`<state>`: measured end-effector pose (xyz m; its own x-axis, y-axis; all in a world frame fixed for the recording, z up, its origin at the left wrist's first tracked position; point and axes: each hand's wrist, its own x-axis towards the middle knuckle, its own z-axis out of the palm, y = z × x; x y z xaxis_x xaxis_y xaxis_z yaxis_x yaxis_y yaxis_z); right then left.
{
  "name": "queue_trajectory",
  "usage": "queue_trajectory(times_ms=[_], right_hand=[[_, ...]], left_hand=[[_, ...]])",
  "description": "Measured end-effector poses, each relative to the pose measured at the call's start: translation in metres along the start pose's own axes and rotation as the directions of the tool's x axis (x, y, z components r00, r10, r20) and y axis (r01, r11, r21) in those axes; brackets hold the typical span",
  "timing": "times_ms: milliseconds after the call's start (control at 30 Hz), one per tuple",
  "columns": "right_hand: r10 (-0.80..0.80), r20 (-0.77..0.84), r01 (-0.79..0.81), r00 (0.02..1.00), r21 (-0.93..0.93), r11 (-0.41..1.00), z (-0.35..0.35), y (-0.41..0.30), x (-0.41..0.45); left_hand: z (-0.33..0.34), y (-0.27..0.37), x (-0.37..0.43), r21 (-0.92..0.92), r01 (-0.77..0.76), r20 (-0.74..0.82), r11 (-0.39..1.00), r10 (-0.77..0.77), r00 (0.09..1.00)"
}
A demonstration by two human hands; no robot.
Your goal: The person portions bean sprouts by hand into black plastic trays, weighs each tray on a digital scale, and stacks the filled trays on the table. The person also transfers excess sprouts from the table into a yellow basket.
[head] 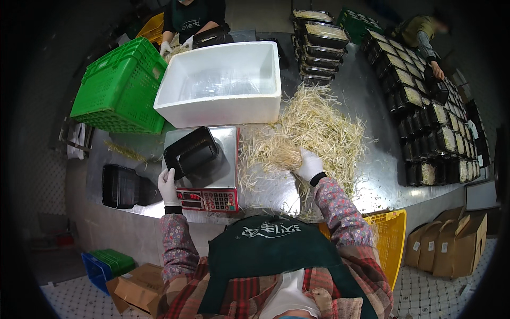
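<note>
My gloved left hand (168,187) grips the near corner of a black plastic tray (193,153), which is tilted over the steel pan of a red digital scale (231,175). No sprouts show inside the tray. To the right, my gloved right hand (310,165) is closed around a bunch of bean sprouts (283,157), its tangled roots pointing left. That bunch lies against the near-left side of a large loose sprout pile (318,123) on the steel table (275,195). The glove hides part of the bunch.
A white foam box (219,109) and a tipped green crate (119,87) stand beyond the scale. Nested black trays (119,187) lie left. Filled trays (322,52) are stacked at the back, more (422,103) at right. Two people work across the table, one reaching over the right-hand trays.
</note>
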<state>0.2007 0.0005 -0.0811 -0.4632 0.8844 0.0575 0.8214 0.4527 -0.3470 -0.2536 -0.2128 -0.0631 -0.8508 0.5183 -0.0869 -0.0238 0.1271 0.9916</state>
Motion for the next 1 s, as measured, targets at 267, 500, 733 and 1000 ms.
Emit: queue_trajectory(times_ms=[267,500,733,1000], right_hand=[[0.140,0.167,-0.137,0.976,-0.033,0.990,-0.045,-0.015,-0.010],[-0.034,-0.059,0.027,0.998,-0.111,0.993,-0.089,-0.065,0.010],[-0.338,-0.172,0.327,0.925,-0.087,0.941,-0.106,-0.141,0.048],[-0.637,-0.150,0.636,0.756,-0.059,0.769,-0.067,-0.237,0.072]], left_hand=[[0.062,0.014,0.006,-0.334,-0.230,-0.140,0.914,0.193,0.971],[0.171,0.123,-0.074,-0.140,-0.646,0.057,0.750,0.657,0.751],[0.208,0.127,-0.136,0.239,-0.937,0.558,0.256,0.753,0.348],[0.133,0.063,-0.101,-0.371,-0.159,0.361,0.915,0.299,0.883]])
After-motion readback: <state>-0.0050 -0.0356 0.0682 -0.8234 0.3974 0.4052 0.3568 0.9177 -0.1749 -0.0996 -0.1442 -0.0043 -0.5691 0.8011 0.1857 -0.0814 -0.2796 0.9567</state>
